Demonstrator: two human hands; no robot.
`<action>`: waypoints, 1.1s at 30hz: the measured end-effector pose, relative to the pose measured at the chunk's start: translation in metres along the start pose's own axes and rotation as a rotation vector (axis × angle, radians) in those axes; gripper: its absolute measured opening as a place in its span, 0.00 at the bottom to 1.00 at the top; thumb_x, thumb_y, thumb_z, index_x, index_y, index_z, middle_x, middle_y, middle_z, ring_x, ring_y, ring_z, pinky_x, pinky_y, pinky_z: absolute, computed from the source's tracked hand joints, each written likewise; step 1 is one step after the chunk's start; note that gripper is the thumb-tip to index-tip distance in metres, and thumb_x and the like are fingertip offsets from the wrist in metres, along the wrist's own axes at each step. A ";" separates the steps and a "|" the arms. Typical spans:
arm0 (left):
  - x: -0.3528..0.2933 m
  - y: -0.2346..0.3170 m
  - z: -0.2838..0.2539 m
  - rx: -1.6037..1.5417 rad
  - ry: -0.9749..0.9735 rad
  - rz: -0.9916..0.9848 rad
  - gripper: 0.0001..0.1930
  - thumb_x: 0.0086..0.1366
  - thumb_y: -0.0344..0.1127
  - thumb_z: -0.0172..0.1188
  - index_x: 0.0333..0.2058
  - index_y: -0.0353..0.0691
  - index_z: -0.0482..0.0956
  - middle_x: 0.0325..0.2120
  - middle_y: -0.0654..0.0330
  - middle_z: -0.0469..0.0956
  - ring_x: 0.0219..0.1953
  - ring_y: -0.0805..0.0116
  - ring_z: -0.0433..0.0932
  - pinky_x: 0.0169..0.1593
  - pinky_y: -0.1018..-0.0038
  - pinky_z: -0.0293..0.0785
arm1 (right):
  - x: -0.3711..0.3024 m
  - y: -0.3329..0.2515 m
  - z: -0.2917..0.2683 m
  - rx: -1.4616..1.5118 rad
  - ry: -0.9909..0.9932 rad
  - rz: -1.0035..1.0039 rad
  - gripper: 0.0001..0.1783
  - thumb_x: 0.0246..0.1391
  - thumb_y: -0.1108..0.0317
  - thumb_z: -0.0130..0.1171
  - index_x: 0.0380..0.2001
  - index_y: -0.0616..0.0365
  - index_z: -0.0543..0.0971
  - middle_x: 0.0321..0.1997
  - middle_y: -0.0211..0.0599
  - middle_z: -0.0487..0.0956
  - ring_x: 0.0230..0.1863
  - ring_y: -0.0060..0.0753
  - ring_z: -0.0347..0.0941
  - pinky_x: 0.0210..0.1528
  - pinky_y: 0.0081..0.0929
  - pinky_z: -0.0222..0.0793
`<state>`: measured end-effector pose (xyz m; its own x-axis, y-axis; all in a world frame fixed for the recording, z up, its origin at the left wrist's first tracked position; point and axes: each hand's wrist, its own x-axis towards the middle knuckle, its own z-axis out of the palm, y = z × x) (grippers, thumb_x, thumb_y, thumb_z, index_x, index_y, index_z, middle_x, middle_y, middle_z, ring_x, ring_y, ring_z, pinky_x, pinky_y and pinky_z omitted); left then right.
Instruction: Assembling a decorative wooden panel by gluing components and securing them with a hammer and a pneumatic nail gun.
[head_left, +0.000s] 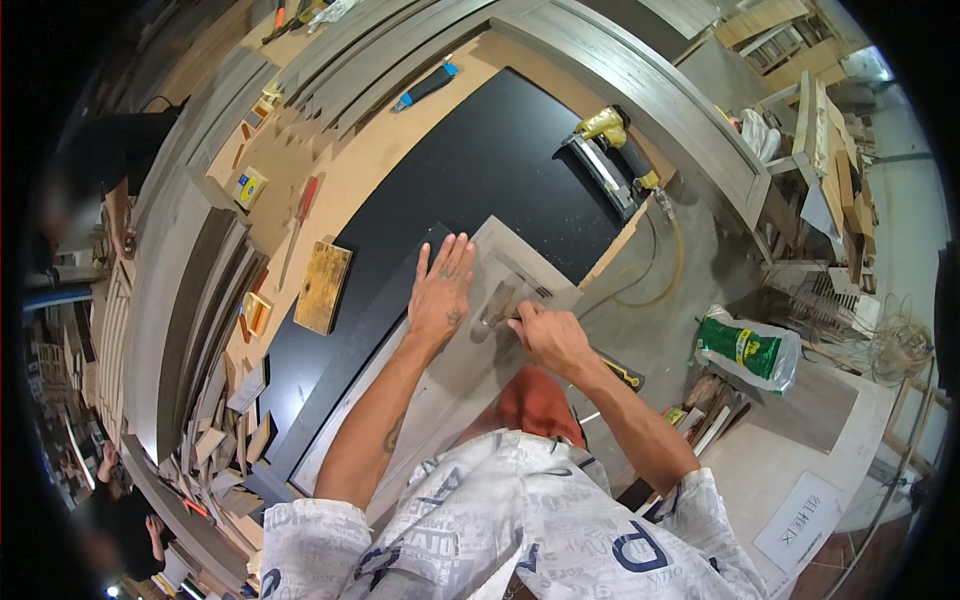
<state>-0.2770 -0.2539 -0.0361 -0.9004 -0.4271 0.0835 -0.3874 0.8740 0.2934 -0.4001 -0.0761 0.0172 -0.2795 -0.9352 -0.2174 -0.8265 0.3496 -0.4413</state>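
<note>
A table [365,170] is covered across the frame's centre by a black board [470,150], over whose lower part, at lower centre, a long grey panel [480,350] is laid. A yellow-and-black nail gun [610,165] is seen at upper right. The panel is pressed by the left hand [443,290], fingers slightly spread; the right hand's [552,340] fingers are curled beside a small brownish piece [498,303], whether pinched cannot be told.

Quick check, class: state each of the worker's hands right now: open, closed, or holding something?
Left hand: open, resting on the grey panel.
Right hand: closed, holding what looks like a scraper; exact type unclear.
</note>
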 end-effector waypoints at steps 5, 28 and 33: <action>0.002 0.002 0.000 -0.011 -0.005 0.003 0.24 0.72 0.36 0.41 0.65 0.39 0.62 0.67 0.60 0.60 0.70 0.65 0.53 0.73 0.58 0.40 | 0.003 0.008 0.006 0.053 0.068 0.043 0.16 0.63 0.58 0.49 0.34 0.62 0.70 0.29 0.51 0.78 0.27 0.57 0.76 0.31 0.49 0.71; 0.003 0.001 0.002 -0.029 0.015 0.031 0.23 0.72 0.35 0.43 0.64 0.38 0.63 0.66 0.58 0.60 0.70 0.63 0.54 0.72 0.58 0.43 | 0.006 0.013 -0.003 0.026 0.021 0.032 0.17 0.63 0.57 0.49 0.34 0.63 0.70 0.29 0.52 0.78 0.30 0.55 0.76 0.30 0.46 0.71; 0.007 0.002 0.003 -0.019 0.004 0.027 0.24 0.72 0.35 0.43 0.65 0.37 0.62 0.67 0.57 0.59 0.70 0.61 0.53 0.72 0.58 0.42 | 0.011 0.016 -0.005 0.086 0.065 0.072 0.17 0.64 0.57 0.49 0.35 0.63 0.71 0.31 0.52 0.78 0.32 0.55 0.77 0.32 0.46 0.72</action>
<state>-0.2849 -0.2548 -0.0376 -0.9094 -0.4048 0.0954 -0.3594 0.8804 0.3092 -0.4190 -0.0807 0.0118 -0.3700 -0.9083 -0.1950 -0.7590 0.4166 -0.5003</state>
